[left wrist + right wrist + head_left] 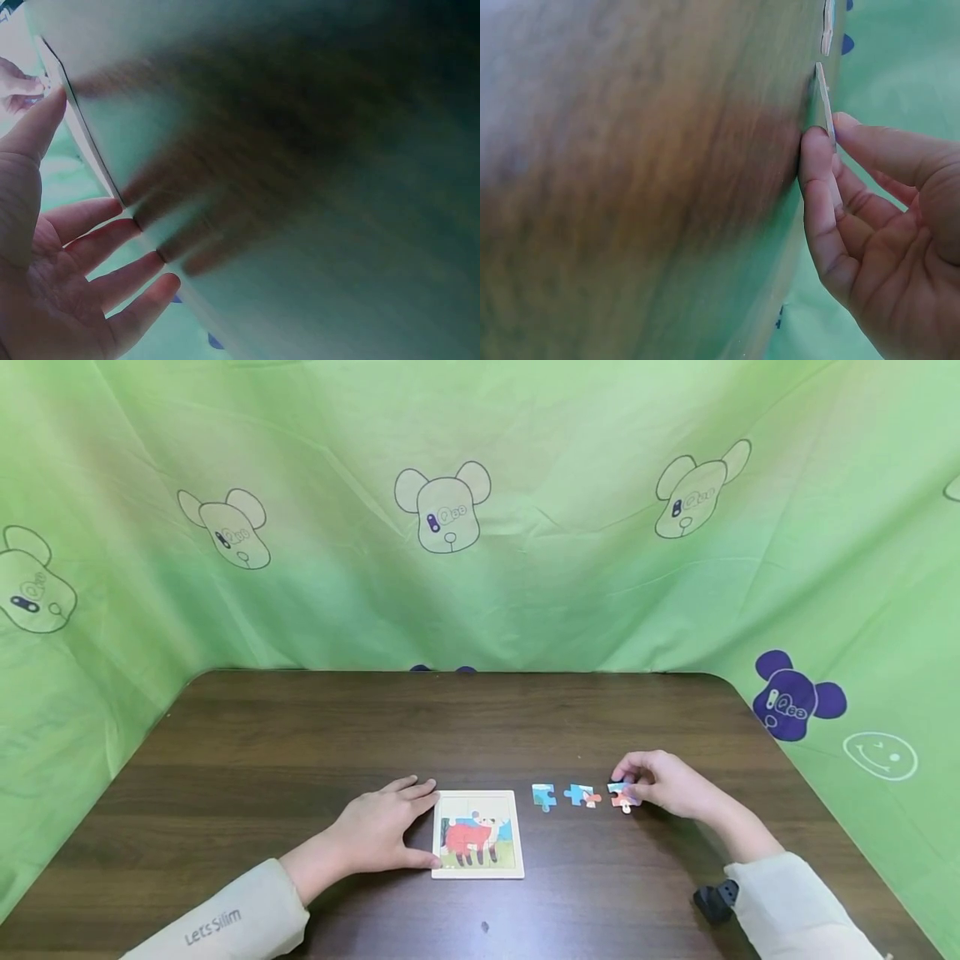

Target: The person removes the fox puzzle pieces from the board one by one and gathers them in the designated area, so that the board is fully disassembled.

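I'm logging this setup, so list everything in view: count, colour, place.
table: 1, brown, centre
cloth: 1 or more, green, behind the table
board: 1, pale with red animal picture, on the table
loose pieces: 2, mostly blue, right of the board
held piece: 1, blue, red and white, right of those
sleeves: 2, pale, lower left and right
device: 1, black, by the right sleeve
left hand: 1, bare, at the board's left edge
right hand: 1, bare, pinching the held piece
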`<state>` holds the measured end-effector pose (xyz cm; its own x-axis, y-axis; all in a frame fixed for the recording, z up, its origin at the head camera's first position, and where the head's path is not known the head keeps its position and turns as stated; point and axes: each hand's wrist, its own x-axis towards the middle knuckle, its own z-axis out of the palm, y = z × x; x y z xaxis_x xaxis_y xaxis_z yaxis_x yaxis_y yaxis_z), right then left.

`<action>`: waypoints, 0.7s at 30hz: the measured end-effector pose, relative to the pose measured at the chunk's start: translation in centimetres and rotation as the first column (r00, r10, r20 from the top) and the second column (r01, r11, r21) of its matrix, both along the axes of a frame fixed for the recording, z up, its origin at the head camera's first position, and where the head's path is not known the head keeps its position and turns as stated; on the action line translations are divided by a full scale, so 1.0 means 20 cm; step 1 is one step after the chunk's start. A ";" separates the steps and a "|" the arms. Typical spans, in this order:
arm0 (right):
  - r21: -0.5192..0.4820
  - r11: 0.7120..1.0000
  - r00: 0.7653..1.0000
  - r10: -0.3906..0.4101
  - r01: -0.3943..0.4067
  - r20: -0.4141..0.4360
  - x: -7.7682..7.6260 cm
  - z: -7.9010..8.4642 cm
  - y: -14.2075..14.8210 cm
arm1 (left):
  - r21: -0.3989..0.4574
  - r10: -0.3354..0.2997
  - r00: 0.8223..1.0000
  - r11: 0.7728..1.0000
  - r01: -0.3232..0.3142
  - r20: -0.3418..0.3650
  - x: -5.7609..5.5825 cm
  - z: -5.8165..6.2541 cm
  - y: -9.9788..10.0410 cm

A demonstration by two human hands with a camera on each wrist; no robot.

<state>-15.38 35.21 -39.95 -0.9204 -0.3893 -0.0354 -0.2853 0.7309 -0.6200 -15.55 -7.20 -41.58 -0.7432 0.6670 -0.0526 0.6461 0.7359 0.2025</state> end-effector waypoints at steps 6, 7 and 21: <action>0.021 1.000 1.000 -0.012 0.012 0.000 0.01 0.00 0.00 | -0.003 -0.005 1.000 1.000 0.005 0.010 0.00 0.01 0.01; 0.028 0.999 1.000 -0.015 0.015 0.000 0.01 0.00 0.00 | -0.003 -0.005 1.000 1.000 0.005 0.013 0.00 0.01 0.01; 0.037 0.999 0.999 -0.007 0.009 -0.053 -0.01 0.06 -0.08 | 0.000 0.001 1.000 1.000 -0.001 0.008 0.00 0.01 0.00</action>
<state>-15.63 33.66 -38.67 -0.9243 -0.3816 -0.0015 -0.3110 0.7556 -0.5766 -15.51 -7.18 -41.41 -0.7436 0.6661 -0.0585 0.6435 0.7366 0.2082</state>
